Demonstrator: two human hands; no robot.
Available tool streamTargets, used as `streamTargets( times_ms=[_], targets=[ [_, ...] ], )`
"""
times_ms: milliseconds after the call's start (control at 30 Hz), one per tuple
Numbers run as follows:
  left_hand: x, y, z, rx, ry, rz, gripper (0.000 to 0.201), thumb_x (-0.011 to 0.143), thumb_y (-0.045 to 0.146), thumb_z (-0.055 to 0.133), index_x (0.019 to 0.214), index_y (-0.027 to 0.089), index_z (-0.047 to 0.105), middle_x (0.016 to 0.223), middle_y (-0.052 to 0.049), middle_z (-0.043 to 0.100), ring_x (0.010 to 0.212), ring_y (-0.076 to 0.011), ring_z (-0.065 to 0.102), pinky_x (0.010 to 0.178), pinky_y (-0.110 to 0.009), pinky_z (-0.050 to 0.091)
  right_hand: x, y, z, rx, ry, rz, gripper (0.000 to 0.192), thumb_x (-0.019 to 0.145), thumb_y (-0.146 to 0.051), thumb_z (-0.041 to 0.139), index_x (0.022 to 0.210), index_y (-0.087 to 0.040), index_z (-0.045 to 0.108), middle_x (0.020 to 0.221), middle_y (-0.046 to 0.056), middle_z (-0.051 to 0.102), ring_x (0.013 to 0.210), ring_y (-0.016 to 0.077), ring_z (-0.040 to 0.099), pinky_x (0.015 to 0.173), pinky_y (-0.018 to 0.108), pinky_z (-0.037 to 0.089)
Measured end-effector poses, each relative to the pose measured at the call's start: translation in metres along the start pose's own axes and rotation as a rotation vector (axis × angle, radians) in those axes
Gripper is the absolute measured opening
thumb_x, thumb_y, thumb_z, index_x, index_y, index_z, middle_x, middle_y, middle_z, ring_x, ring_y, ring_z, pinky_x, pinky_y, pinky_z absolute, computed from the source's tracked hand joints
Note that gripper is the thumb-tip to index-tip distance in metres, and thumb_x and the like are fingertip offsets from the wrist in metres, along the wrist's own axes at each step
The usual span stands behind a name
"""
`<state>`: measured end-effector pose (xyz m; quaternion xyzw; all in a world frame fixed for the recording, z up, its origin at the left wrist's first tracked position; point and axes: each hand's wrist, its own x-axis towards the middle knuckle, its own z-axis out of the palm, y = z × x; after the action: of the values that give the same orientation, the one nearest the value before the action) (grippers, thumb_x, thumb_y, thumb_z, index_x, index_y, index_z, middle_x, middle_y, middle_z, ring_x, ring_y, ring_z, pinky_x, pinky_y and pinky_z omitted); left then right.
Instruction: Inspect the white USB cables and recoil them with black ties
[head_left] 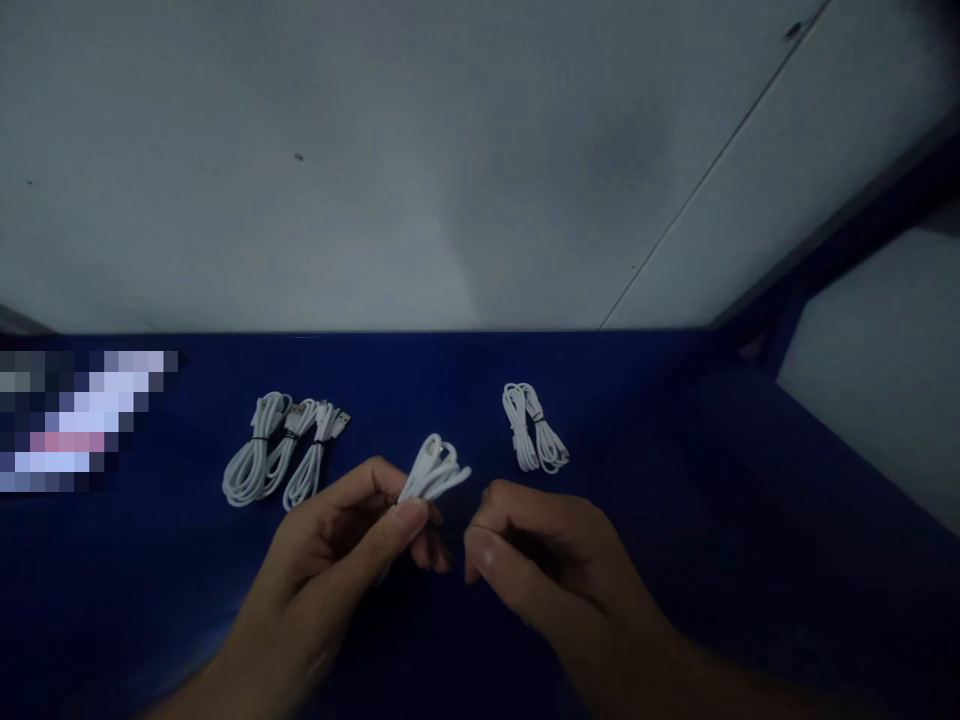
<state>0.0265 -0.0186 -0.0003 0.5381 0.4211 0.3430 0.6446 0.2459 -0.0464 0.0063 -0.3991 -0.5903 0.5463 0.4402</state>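
Observation:
Between thumb and fingers, my left hand (360, 540) grips a coiled white cable (433, 468), its loops fanning out above the thumb. Just to the right, my right hand (536, 550) is closed in a pinch, apart from the cable; whatever its fingertips hold, if anything, is too small to make out. Behind my left hand lie several coiled white USB cables (255, 465), bound with dark ties, some with metal plugs showing. Beyond my right hand rest two more bundled white cables (534, 428) side by side.
Everything lies on a dark blue surface (420, 385). A pale upright panel (360, 230) rises along its back edge, with a blue frame (787, 250) at the right. At the far left, a pixelated patch hides a bright object.

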Motion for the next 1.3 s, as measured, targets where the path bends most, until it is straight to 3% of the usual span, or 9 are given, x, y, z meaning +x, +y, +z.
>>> streamTargets(
  times_ms=[100, 167, 300, 467, 733, 967, 1100, 1200, 1300],
  targets=[
    [0.004, 0.002, -0.002, 0.100, -0.004, 0.018, 0.016, 0.106, 0.045, 0.077, 0.099, 0.031, 0.082, 0.092, 0.002, 0.072, 0.087, -0.0157, 0.066, 0.075, -0.024, 0.052, 0.002, 0.003, -0.004, -0.133, 0.023, -0.053, 0.027, 0.100, -0.017, 0.060, 0.073, -0.021, 0.057, 0.064, -0.006, 0.051, 0.058, 0.0089, 0.045, 0.054, 0.022, 0.039],
    [0.007, 0.005, -0.004, 0.177, 0.012, 0.054, 0.011, 0.102, 0.042, 0.081, 0.103, 0.032, 0.086, 0.098, 0.001, 0.073, 0.089, -0.0171, 0.066, 0.074, -0.025, 0.052, 0.004, 0.007, -0.006, -0.350, 0.073, -0.245, 0.023, 0.099, -0.012, 0.061, 0.078, -0.020, 0.060, 0.065, -0.007, 0.051, 0.055, 0.0080, 0.044, 0.052, 0.023, 0.037],
    [0.010, 0.009, -0.006, 0.209, 0.044, 0.054, 0.006, 0.095, 0.035, 0.088, 0.090, 0.031, 0.088, 0.089, 0.001, 0.074, 0.082, -0.0167, 0.068, 0.070, -0.024, 0.052, 0.009, 0.017, -0.007, -0.716, 0.136, -0.560, 0.012, 0.104, -0.009, 0.065, 0.111, -0.016, 0.072, 0.084, -0.001, 0.066, 0.063, 0.0097, 0.057, 0.053, 0.023, 0.045],
    [0.009, 0.006, -0.007, 0.062, 0.031, -0.076, 0.010, 0.089, 0.022, 0.090, 0.093, 0.032, 0.091, 0.083, 0.002, 0.082, 0.080, -0.0163, 0.074, 0.072, -0.022, 0.054, 0.008, 0.026, -0.005, -0.787, 0.120, -0.546, 0.011, 0.110, -0.016, 0.066, 0.116, -0.021, 0.073, 0.110, 0.006, 0.077, 0.084, 0.0144, 0.076, 0.062, 0.022, 0.059],
    [0.009, 0.004, -0.007, -0.072, 0.038, -0.175, 0.012, 0.087, 0.016, 0.091, 0.086, 0.027, 0.089, 0.079, 0.001, 0.085, 0.073, -0.0122, 0.074, 0.067, -0.017, 0.052, 0.002, 0.026, 0.002, -0.606, 0.338, -0.191, 0.010, 0.102, -0.028, 0.080, 0.104, -0.030, 0.070, 0.079, -0.005, 0.071, 0.061, 0.0139, 0.072, 0.046, 0.021, 0.054],
    [0.009, 0.007, -0.006, -0.046, 0.063, -0.143, 0.008, 0.084, 0.020, 0.094, 0.084, 0.024, 0.087, 0.075, 0.000, 0.078, 0.068, -0.0130, 0.066, 0.064, -0.020, 0.051, 0.007, 0.021, -0.012, -0.804, 0.214, -0.617, 0.012, 0.109, -0.012, 0.071, 0.113, -0.021, 0.077, 0.090, 0.004, 0.073, 0.075, 0.0162, 0.067, 0.060, 0.028, 0.055],
    [0.009, 0.008, -0.005, -0.021, 0.077, -0.134, 0.008, 0.085, 0.023, 0.094, 0.085, 0.024, 0.086, 0.076, 0.000, 0.079, 0.070, -0.0135, 0.067, 0.066, -0.020, 0.052, 0.011, 0.019, -0.014, -0.783, 0.169, -0.666, 0.015, 0.109, -0.008, 0.069, 0.100, -0.018, 0.076, 0.087, 0.005, 0.076, 0.078, 0.0173, 0.068, 0.064, 0.029, 0.056],
    [0.010, 0.010, -0.006, -0.009, 0.063, -0.110, 0.009, 0.087, 0.024, 0.094, 0.085, 0.025, 0.085, 0.075, 0.002, 0.079, 0.068, -0.0131, 0.068, 0.065, -0.020, 0.052, 0.012, 0.013, -0.012, -0.664, 0.147, -0.557, 0.017, 0.109, -0.008, 0.069, 0.096, -0.018, 0.077, 0.087, 0.004, 0.076, 0.081, 0.0167, 0.070, 0.073, 0.030, 0.057],
    [0.009, 0.012, -0.007, 0.085, 0.071, -0.011, 0.007, 0.090, 0.027, 0.093, 0.090, 0.028, 0.086, 0.082, 0.002, 0.082, 0.075, -0.0156, 0.074, 0.069, -0.021, 0.057, 0.012, 0.005, -0.012, -0.329, 0.113, -0.139, 0.018, 0.106, -0.020, 0.076, 0.088, -0.021, 0.078, 0.080, -0.002, 0.071, 0.070, 0.0118, 0.064, 0.066, 0.025, 0.053]
  ],
)
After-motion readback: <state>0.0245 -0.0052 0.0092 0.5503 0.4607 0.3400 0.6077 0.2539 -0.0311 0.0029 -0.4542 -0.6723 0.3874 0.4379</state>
